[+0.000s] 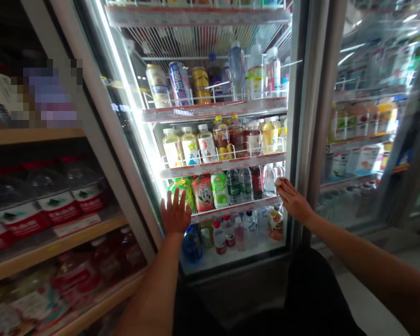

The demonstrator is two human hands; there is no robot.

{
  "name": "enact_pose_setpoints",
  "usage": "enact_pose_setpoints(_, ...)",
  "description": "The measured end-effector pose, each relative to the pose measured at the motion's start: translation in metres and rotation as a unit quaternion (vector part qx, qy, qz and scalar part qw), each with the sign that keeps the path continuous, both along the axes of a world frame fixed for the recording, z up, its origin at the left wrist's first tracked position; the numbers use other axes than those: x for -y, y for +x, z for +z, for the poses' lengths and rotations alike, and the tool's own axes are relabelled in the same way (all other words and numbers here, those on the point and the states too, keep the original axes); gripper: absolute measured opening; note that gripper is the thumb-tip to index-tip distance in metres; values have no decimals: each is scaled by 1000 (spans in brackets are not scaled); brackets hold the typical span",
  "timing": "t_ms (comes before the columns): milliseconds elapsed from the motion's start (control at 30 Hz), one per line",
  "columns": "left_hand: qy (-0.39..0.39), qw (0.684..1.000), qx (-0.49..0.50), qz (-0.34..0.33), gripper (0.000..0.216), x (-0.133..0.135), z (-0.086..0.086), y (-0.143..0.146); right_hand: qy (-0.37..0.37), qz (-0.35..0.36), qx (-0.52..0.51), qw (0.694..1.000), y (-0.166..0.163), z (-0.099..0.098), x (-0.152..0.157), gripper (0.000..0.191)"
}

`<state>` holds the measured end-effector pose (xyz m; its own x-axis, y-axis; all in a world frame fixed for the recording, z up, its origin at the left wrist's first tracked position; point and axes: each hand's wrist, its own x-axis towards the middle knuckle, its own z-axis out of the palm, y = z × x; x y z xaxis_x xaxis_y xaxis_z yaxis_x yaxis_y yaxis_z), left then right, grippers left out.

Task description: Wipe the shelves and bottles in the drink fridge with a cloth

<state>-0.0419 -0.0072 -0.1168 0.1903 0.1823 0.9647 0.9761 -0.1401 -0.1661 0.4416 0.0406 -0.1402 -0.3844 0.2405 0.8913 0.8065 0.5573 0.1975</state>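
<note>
My left hand point(175, 213) is open with its fingers spread, raised in front of the left end of the third fridge shelf point(231, 208), just before a green-labelled bottle point(183, 189). My right hand point(291, 199) reaches to the right end of the same shelf. Its fingers are curled together on a small pale thing beside the clear water bottles point(269, 179); what it grips is not clear. Between the hands stand a pink-labelled bottle point(202, 192), a green-and-white bottle point(219, 189) and dark green bottles point(234, 185).
The lit drinks fridge has its door point(101, 107) swung open to the left. Cans and bottles fill the upper shelves point(213, 111), and small bottles point(227, 233) stand on the bottom. Wooden shelves point(56, 242) of packaged goods stand left. A closed glass fridge point(364, 140) is on the right.
</note>
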Motion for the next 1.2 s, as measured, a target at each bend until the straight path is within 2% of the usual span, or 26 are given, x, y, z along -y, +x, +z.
enact_pose_setpoints(233,-23,999,28,-15,62,0,-1,1,-22,-10,42,999,2,-16,3,59)
enact_pose_setpoints(400,-10,1000,16,-5,60,2,-1,1,-20,45,115,992,-21,-24,5,63)
enact_pose_setpoints(600,-24,999,24,3,59,3,-1,2,5,57,82,995,-59,-16,7,56)
enact_pose_setpoints(767,-35,998,37,-22,59,3,-2,2,-30,88,135,986,-81,-7,15,60)
enact_pose_setpoints(1000,-6,1000,14,2,58,3,-1,2,-35,101,129,986,-116,11,23,59)
enact_pose_setpoints(1200,-38,998,45,-11,52,3,-1,2,-59,146,196,968,-141,32,28,55)
